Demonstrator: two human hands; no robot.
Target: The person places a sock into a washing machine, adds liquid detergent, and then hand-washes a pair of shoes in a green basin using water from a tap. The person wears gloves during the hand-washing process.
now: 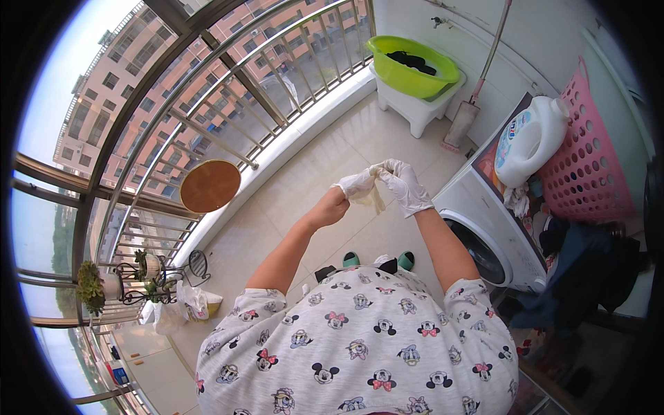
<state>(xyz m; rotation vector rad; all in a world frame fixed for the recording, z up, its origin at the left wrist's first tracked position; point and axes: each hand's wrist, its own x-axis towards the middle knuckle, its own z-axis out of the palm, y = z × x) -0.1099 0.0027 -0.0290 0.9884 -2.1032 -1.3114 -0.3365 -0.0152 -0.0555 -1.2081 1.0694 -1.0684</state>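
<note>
My right hand (404,188) wears a thin white disposable glove down to the wrist. Its fingertips pinch the end of a second thin glove (358,188), which is bunched over the fingers of my left hand (334,206). The back part and wrist of that left hand are bare. Its fingers are hidden under the loose glove, and a slack yellowish piece hangs between the two hands. Both hands are held in front of my body, above the tiled floor (290,207).
A lime-green basin (438,85) with dark cloth sits on a white stool (402,106). A flat mop (461,124) leans nearby. At right, a washing machine (467,207) bears a detergent bottle (550,129) and pink basket (586,171). Left are a railing (259,85), round brown board (210,185) and plant stand (129,282).
</note>
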